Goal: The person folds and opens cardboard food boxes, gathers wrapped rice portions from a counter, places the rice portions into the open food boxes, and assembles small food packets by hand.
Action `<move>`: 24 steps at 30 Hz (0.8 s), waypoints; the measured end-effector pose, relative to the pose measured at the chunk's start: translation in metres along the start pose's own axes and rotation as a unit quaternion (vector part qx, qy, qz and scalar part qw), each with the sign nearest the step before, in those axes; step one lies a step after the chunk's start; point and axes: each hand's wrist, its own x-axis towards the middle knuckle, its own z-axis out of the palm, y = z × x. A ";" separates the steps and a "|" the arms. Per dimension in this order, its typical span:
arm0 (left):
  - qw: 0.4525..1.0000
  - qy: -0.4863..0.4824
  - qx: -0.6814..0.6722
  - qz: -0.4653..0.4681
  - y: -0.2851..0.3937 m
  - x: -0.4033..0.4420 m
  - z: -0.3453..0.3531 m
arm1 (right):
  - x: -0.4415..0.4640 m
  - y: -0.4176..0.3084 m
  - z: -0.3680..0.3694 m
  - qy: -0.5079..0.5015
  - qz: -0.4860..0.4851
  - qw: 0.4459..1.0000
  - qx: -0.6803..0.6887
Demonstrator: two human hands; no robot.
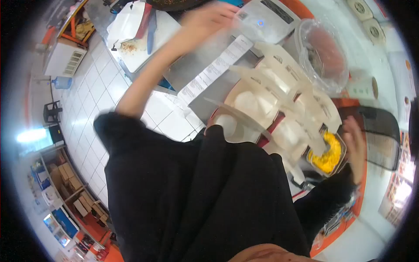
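Smeared by motion, my left hand [211,18] reaches over the far side of the counter. Its fingertips are close to a silver device [266,22] with a small blue light, and whether they touch it I cannot tell. My right hand [354,142] is at the right, fingers stretched out, beside a clear tub of yellow food [334,159] with a utensil dipped in it. Between my hands stand several open cardboard boxes [275,78] with round white items inside. A long printed paper strip [216,70] lies left of the boxes.
A bag-lined bin [321,52] stands behind the boxes, near a paper roll [364,88]. To the right is a dark translucent container [380,137]. A white board [168,30] at far left holds a blue knife [151,32] and crumbs. Tiled floor [98,83] lies left.
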 end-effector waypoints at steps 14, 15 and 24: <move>0.439 0.732 -0.084 -0.515 0.107 -0.494 0.014 | -0.052 -0.162 0.280 -0.249 -0.105 0.933 0.238; 0.436 0.742 -0.076 -0.504 0.096 -0.507 0.003 | -0.047 -0.184 0.317 -0.259 -0.094 0.910 0.309; 0.610 0.639 0.063 -0.464 0.005 -0.565 -0.176 | 0.005 -0.385 0.499 -0.283 -0.313 0.895 0.144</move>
